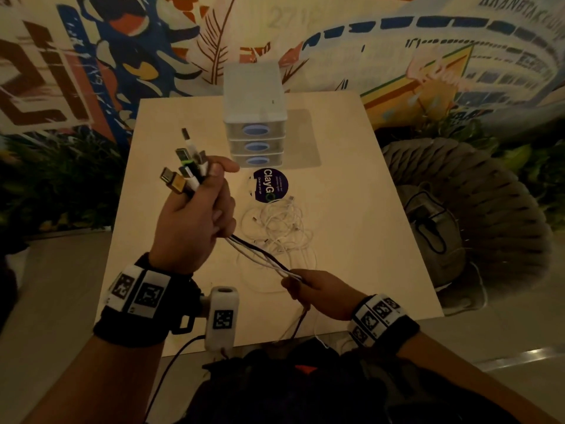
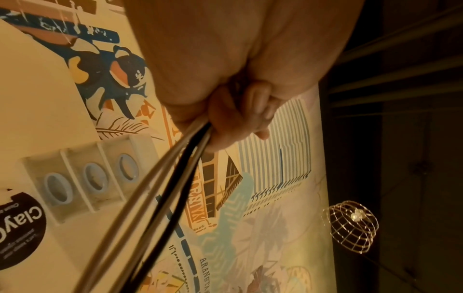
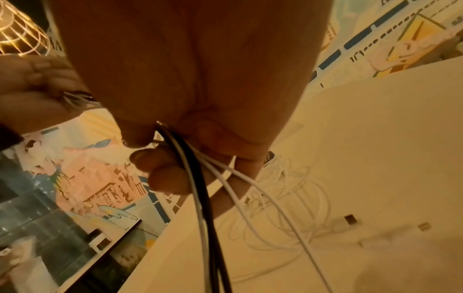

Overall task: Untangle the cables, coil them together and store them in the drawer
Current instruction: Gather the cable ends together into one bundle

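The left hand [image 1: 189, 221] is raised with fingers [image 1: 218, 169] curled tight in a fist, while the lower right hand [image 1: 321, 293] pinches its own fingers together, both forearms extended forward.

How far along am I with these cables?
Done: plug ends gathered in the left hand. In hand: the right hand grips the cables stretched between. Left: the white tangle on the table, coiling, and the closed drawers.

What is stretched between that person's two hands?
A bundle of white and black cables runs taut from the left hand down to the right hand, shown best in the head view.
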`<state>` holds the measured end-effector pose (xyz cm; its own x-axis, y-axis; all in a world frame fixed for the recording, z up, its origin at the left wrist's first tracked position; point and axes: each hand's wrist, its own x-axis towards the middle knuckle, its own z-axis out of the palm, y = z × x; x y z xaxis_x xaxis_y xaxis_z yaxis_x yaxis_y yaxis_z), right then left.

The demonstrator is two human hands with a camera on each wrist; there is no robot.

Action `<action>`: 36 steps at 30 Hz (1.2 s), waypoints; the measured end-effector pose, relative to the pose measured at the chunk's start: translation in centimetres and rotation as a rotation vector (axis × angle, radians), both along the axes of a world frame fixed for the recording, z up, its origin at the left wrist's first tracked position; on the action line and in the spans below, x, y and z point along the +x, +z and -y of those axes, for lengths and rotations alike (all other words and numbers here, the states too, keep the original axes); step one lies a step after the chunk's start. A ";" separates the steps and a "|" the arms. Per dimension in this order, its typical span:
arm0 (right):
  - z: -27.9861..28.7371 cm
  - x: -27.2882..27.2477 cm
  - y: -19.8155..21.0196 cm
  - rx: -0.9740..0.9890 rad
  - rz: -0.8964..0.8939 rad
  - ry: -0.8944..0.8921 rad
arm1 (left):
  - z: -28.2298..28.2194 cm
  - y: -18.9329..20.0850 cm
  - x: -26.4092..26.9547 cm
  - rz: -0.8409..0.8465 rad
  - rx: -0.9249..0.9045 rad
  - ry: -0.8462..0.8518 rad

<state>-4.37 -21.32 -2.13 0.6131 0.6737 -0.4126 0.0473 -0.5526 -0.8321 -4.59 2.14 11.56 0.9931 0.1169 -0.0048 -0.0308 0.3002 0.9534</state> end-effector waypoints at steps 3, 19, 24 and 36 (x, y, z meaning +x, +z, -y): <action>0.6 0.3 -0.7 -0.009 -0.058 -0.011 | 0.5 0.0 0.3 0.023 0.029 0.039; 6.7 0.0 -3.2 -0.415 -0.039 0.344 | 2.4 -0.2 -0.3 -0.075 -0.121 0.004; 5.9 -0.2 -4.1 -0.533 0.000 0.475 | 2.7 -0.1 -0.7 -0.047 -0.156 -0.070; 6.6 -2.2 -8.4 -0.541 0.004 0.453 | -0.2 -0.3 -1.2 -0.046 -0.178 -0.009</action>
<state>-6.59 -27.92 -10.56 0.3229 0.5644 -0.7597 0.3732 -0.8136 -0.4458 -5.78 2.37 11.26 0.9923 0.1016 -0.0705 0.0154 0.4640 0.8857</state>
